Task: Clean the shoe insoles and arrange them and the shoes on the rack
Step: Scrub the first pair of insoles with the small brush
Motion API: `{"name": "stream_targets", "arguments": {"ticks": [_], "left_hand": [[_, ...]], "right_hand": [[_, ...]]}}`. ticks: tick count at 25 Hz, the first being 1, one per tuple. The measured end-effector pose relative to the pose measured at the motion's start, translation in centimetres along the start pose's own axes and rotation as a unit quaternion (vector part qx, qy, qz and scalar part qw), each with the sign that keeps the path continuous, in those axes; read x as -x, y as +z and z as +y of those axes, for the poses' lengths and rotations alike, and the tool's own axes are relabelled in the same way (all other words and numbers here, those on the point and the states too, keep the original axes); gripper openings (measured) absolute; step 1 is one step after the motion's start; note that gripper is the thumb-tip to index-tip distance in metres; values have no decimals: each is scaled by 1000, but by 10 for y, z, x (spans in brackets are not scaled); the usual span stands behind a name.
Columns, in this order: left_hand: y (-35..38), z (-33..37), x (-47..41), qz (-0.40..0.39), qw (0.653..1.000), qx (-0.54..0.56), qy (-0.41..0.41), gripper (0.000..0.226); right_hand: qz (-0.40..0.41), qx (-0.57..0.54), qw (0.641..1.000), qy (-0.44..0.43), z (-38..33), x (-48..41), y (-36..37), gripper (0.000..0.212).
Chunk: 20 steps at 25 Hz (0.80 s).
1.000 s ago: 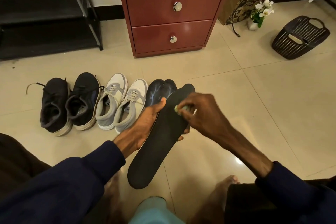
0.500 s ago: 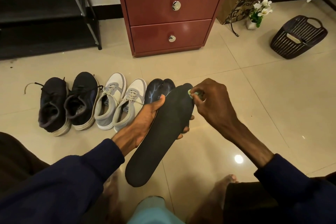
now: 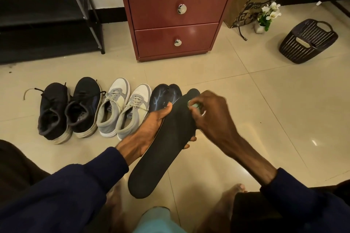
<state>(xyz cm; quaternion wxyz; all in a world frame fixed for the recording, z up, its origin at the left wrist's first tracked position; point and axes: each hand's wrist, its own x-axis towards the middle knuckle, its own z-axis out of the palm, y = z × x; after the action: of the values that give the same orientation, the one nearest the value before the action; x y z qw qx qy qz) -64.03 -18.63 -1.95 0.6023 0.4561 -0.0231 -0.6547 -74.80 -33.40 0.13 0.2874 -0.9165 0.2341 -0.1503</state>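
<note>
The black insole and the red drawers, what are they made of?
The insole looks like foam with a dull, matte top: no glints on it. The drawers look like wood or board under a glossy red-brown coat, since light shines off the fronts. Their round knobs look like polished metal.

A single view is supplied, taken from the person's head and directed forward and down at the tiled floor [image 3: 274, 119]. The red cabinet [image 3: 176, 24] is framed farther off, at the top edge.

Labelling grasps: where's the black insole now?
Head view, centre: black insole held in left hand, right of the grey sneakers, far end under right hand.
</note>
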Motion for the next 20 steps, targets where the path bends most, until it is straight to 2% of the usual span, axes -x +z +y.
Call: {"name": "stream_targets", "arguments": {"ticks": [2,3,6,8,10,12,13,15,17,18,20], "left_hand": [[-2,-1,0,8,1000,5,5,65],[-2,0,-1,-3,1000,9,4,66],[1,1,0,-24,1000,3,0,70],[2,-1,0,-22,1000,-14,-8,71],[-2,-2,-1,-6,1000,-6,-7,68],[-3,-2,-3,2,1000,-5,0,66],[-3,-1,-3,-5,1000,-5,0,66],[-1,0,-2,-8,1000,-15,-4,67],[2,0,-2,2,1000,-18,-10,68],[1,-1,-4,3,1000,-15,-13,68],[-3,-4,-5,12,1000,1,-13,67]], "right_hand": [[-80,-44,995,-41,-13,8,2,10],[-68,-31,996,-49,-10,3,0,10],[70,15,997,2,13,-16,-5,15],[84,13,996,21,8,-10,1,15],[10,-14,999,-46,-12,3,12,12],[-61,-50,994,-78,-17,4,8,12],[-45,-45,996,-69,-11,-3,3,12],[47,-15,999,-16,7,-17,-7,14],[88,10,996,25,12,-16,-7,14],[73,12,997,13,7,-11,-1,13],[-30,-20,998,-47,-11,3,10,12]]}}
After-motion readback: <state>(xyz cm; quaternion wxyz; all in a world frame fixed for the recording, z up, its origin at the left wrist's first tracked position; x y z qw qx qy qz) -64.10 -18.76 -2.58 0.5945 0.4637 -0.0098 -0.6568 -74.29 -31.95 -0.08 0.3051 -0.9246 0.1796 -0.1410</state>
